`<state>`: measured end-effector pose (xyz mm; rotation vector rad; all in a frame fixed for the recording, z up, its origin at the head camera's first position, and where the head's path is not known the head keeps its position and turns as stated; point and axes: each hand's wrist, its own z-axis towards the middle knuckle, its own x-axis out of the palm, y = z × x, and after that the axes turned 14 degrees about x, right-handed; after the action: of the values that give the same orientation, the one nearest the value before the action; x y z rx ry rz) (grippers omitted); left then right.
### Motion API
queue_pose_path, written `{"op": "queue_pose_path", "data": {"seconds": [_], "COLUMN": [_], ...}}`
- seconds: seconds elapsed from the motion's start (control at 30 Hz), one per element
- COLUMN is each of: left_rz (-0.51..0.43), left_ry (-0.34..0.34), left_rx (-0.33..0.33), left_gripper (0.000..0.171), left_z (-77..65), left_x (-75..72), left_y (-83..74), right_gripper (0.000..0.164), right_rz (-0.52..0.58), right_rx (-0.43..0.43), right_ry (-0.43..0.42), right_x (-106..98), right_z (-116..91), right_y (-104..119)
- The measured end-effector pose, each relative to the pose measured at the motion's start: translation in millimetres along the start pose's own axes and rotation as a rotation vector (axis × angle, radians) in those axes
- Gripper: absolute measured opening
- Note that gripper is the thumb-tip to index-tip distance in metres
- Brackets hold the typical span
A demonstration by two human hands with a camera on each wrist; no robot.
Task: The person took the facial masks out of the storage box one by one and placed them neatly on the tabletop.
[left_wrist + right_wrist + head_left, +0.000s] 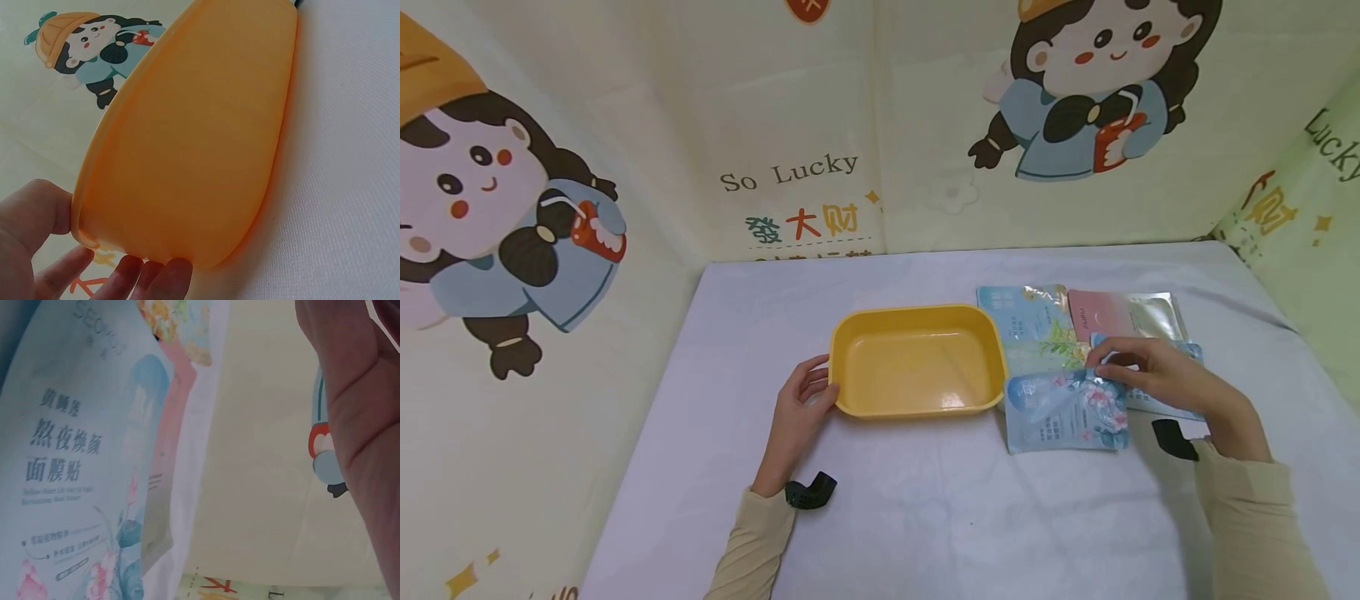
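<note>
My left hand (801, 408) holds the left end of an upright yellow plastic tray (917, 362), thumb near the rim and fingers against the outer wall, as the left wrist view shows. Nothing lies in the tray. To its right, my right hand (1172, 379) pinches the top edge of a blue face mask packet (1048, 417) with pink flowers. This packet overlaps the tray's lower right corner in the head view. Beneath the right hand lies another light blue packet (1191, 352), partly hidden. In the right wrist view a light blue face mask packet (81, 462) fills the left side.
Behind the held packet are a blue packet with yellow flowers (1018, 321) and a pink and silver packet (1097, 312). A white cloth (910, 517) covers the table. Printed cream curtains (925, 192) hang around its back and sides.
</note>
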<state>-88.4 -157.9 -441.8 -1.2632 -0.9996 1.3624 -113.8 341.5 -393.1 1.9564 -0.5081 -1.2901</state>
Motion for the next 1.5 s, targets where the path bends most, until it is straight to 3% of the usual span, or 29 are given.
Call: {"op": "queue_pose_path", "data": {"seconds": [0.77, 1.03, 1.5], "left_rz": [0.011, 0.012, 0.022], "left_ry": [0.0, -0.007, -0.002], "left_rx": [0.021, 0.02, 0.012], "left_gripper": [0.046, 0.046, 0.045], "left_z": [0.9, 0.9, 0.1], "left_x": [-0.8, -0.1, 0.3], "left_y": [2.9, 2.4, 0.3], "right_gripper": [0.013, 0.012, 0.013], "right_rz": [-0.029, -0.061, -0.085], "right_rx": [-0.002, 0.088, 0.077], "right_ry": [0.152, 0.208, 0.204], "right_x": [13.6, 16.2, 20.7], "right_z": [-1.3, 0.2, -1.5], "right_y": [-19.7, -20.9, -11.1]}}
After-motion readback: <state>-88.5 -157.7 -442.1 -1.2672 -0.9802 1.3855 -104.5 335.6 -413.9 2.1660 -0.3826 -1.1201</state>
